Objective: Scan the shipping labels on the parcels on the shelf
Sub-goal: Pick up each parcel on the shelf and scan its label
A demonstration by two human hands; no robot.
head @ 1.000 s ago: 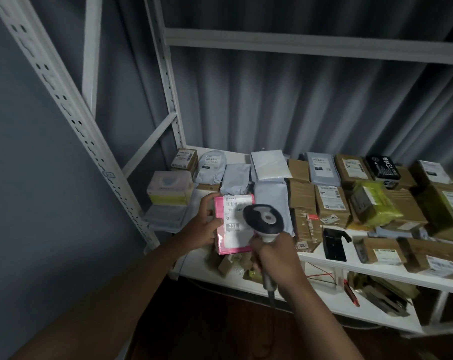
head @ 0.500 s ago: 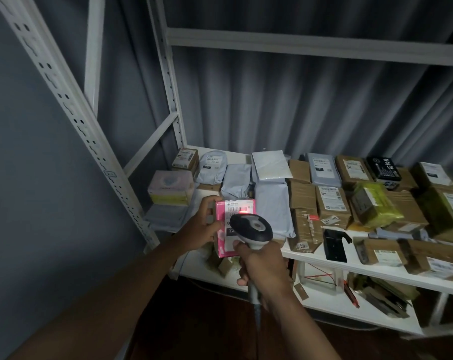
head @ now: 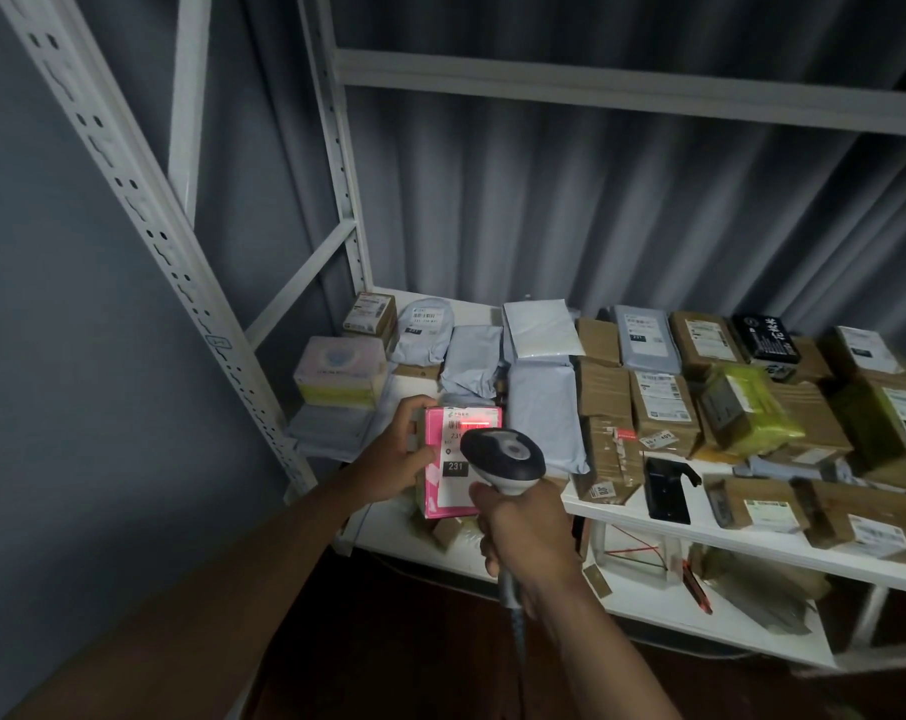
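At lower centre, the left hand [head: 393, 459] grips an upright pink parcel [head: 443, 491] before the shelf [head: 752, 532]; the right hand [head: 528, 532], just right, clasps a scanner [head: 505, 454] whose red beam crosses its label [head: 453, 459].

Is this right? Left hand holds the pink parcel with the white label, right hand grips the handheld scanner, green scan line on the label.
Not quite: the scan line is red, not green, per the head view. Left hand holds the pink parcel with the white label; right hand grips the handheld scanner.
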